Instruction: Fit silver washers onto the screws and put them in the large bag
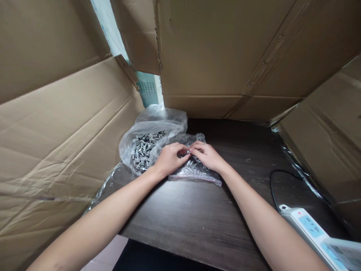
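My left hand is closed in a pinch on a small shiny metal part, too small to tell its exact kind. Meeting it at the fingertips, my right hand is closed too, its thumb and fingers pressed together at the same part. Beneath both hands lies a flat clear plastic bag with small metal pieces in it, partly covered by my fingers. Just left of my left hand, a clear plastic bag stands open, holding many short silver bolts.
Cardboard walls enclose the dark wooden table at the left, back and right. A white power strip with a black cable lies at the right front. The table's front edge is close to me.
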Demonstrator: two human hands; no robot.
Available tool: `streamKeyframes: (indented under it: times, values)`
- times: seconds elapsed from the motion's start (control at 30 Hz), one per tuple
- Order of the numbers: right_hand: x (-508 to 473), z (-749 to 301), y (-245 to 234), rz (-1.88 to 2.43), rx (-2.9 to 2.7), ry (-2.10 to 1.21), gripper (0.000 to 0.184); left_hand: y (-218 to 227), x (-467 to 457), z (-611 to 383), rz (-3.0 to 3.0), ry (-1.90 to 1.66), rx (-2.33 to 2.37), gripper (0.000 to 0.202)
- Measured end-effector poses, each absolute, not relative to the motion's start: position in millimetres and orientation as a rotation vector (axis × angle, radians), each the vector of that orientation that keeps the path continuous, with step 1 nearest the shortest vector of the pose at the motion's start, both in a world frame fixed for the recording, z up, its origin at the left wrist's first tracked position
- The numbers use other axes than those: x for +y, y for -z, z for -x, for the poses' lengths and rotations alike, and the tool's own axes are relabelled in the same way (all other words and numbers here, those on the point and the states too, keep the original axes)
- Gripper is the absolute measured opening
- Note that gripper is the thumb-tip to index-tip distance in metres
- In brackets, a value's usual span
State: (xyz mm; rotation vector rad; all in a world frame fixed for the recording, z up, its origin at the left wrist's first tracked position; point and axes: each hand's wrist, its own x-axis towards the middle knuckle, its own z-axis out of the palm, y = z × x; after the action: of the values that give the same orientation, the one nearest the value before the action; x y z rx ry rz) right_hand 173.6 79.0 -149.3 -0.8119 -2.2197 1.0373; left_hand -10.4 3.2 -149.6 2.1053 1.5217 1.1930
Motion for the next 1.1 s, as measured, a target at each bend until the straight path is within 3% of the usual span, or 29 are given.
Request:
streamKeyframes:
  times: [0.33, 0.6, 0.87, 1.1]
  values:
    - [76.7, -174.0, 148.3, 0.875, -2.178, -1.097, 0.013, 150.6, 3.0, 10.3, -2.090, -1.184, 1.548, 0.018]
    - [78.4, -174.4, 149.0, 0.808, -2.225, -1.041, 0.028, 149.1, 3.6, 9.9, -2.100, -1.181, 1.540, 0.012]
    - [75.9, -173.7, 148.2, 0.881, -2.160, -1.127, 0.013, 150.3, 3.3, 10.0, -2.088, -1.185, 1.542, 0.018]
    - [77.7, -173.7, 148.0, 0.813, -2.222, -1.044, 0.025, 149.7, 3.4, 10.2, -2.103, -1.190, 1.526, 0.012]
